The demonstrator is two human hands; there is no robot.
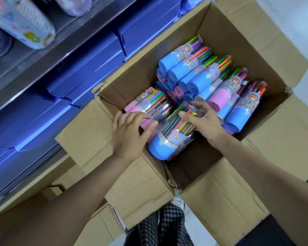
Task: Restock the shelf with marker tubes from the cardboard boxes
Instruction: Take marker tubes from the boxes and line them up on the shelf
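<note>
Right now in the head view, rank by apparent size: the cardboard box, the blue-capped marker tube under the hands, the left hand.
1. cardboard box, by far largest.
2. and 3. blue-capped marker tube and left hand look alike; I won't rank them.

Marker tubes [190, 75] in box [267, 50], right of shelf [43, 55]

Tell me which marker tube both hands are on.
The blue-capped tube nearest the camera, lying apart from the stacked ones, between the left hand and right hand.
</note>
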